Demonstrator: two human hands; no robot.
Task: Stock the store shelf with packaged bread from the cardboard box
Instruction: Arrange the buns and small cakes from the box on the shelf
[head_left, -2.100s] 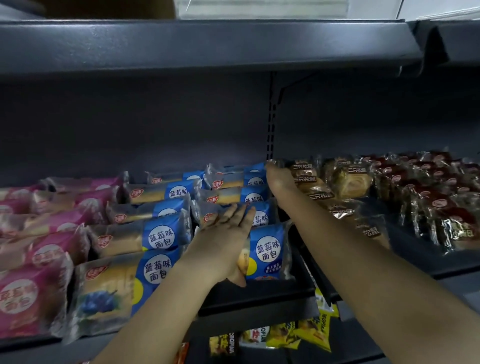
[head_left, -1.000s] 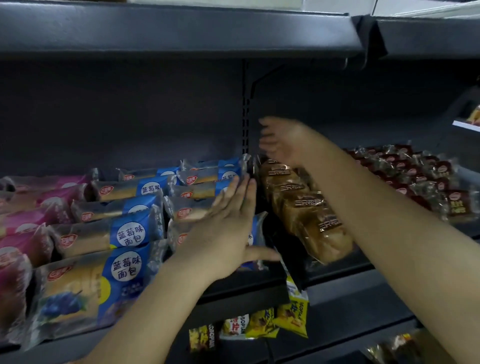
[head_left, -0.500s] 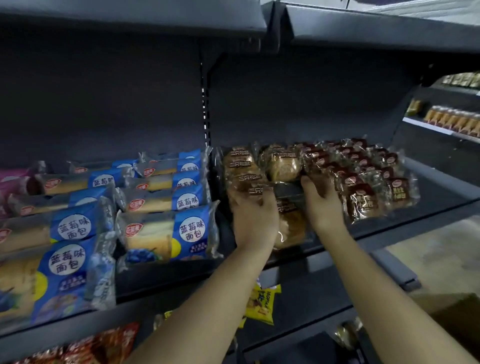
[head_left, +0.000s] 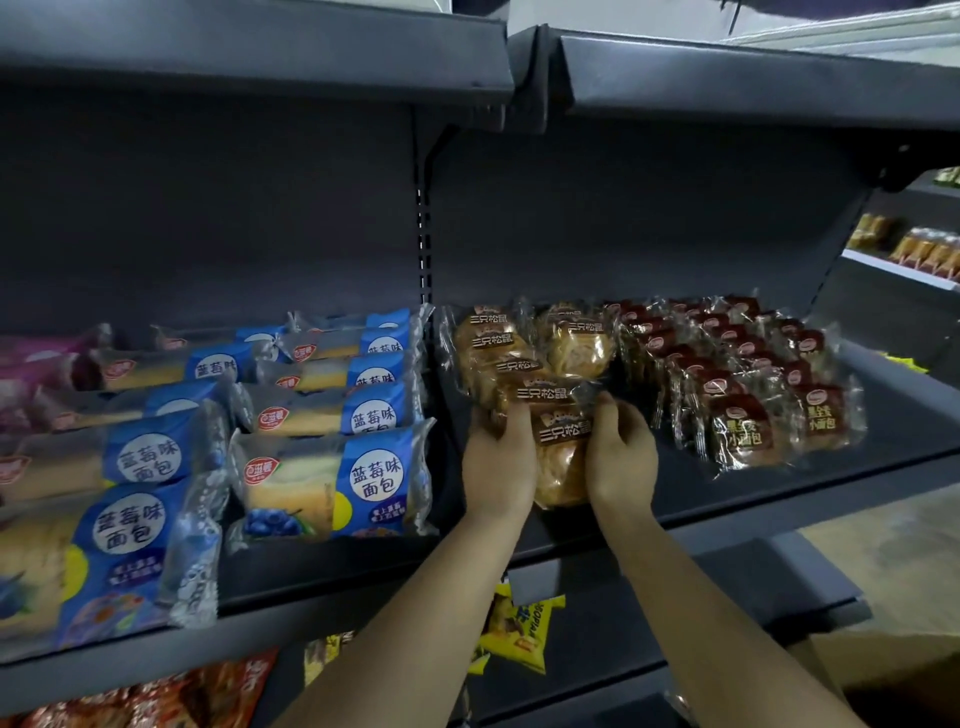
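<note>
Two hands are closed on a single packet: the left hand (head_left: 498, 462) is curled round the left edge of a golden bread packet (head_left: 563, 467) and the right hand (head_left: 623, 457) round its right edge, so the packet is clamped between them and the hands are kept apart only by its width. The packet is held low at the front of the shelf (head_left: 810, 493), close to the lip, with its top edge lapped against the row of like packets (head_left: 498, 358) behind it. Blueberry packets (head_left: 332, 483) are ranged to the left and dark-wrapped small breads (head_left: 743, 431) to the right. The step in hand is judged to be the seating of this packet as the front piece of its row. Whether it rests fully on the shelf cannot be told, since its lower edge is hidden by the hands. For the next move, the packet would need to be squared with its label facing forward and then released. More stock would then be fetched from what appears to be the cardboard box (head_left: 904, 660) at the lower right. Bare shelf is seen just right of the row, where further packets could probably be set.
</note>
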